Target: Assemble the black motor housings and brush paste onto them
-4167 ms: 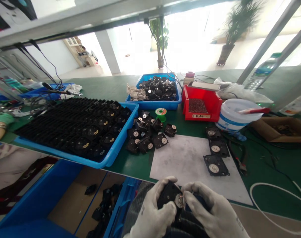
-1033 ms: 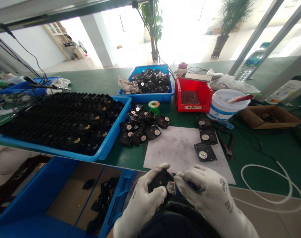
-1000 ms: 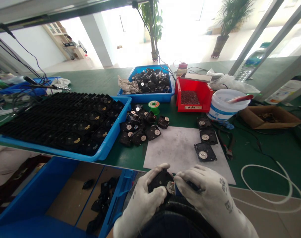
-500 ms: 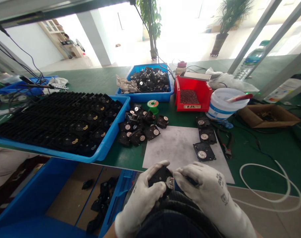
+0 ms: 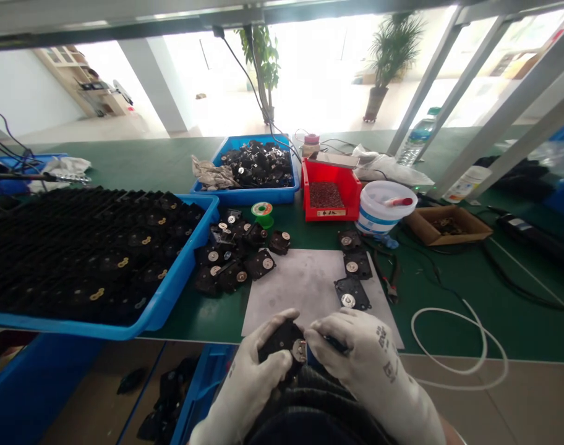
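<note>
The gloved left hand is curled, its thumb pressing inward. The gloved right hand stays just beside, fingers bent, wrist slanting down to the right.

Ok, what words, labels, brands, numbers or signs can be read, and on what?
None reads with certainty.
Right glove: print, too blurred.
Left glove: marks, too small.
Red bin: label characters, unreadable.
White bucket: label, too blurred.
Green spool: label, too small.
White bottle: label, too blurred.
Water bottle: label, too blurred.
</note>
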Motion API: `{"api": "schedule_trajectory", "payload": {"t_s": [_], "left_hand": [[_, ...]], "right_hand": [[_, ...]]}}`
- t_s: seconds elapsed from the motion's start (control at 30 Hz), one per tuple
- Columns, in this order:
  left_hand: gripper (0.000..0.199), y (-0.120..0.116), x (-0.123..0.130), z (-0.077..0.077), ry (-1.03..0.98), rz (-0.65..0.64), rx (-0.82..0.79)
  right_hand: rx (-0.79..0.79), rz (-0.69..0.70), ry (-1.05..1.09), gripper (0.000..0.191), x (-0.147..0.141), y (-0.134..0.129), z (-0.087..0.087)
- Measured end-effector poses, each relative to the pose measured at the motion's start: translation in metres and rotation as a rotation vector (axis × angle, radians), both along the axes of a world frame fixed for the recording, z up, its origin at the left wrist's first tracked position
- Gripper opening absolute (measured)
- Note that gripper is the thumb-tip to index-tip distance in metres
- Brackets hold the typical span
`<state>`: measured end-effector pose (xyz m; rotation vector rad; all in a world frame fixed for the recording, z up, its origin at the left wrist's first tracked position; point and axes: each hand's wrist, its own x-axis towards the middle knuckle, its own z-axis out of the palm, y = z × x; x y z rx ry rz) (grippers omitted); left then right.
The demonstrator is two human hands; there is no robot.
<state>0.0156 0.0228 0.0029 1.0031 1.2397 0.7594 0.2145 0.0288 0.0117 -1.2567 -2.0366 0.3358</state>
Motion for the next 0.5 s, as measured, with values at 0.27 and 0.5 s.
{"api": "schedule_trajectory", "payload": {"t_s": [0.27, 0.5], "left_hand": [[0.058, 0.01, 0.006, 0.012, -0.091, 0.0, 0.001], [0.075, 0.013, -0.006, 0.005, -0.258, -0.035, -0.025]], "right_hand": [[0.018, -0.379, 0.065, 0.04, 0.074, 0.034, -0.008], [0.098, -0.736, -0.109, 0.079, 0.188, 0.106, -0.005]]}}
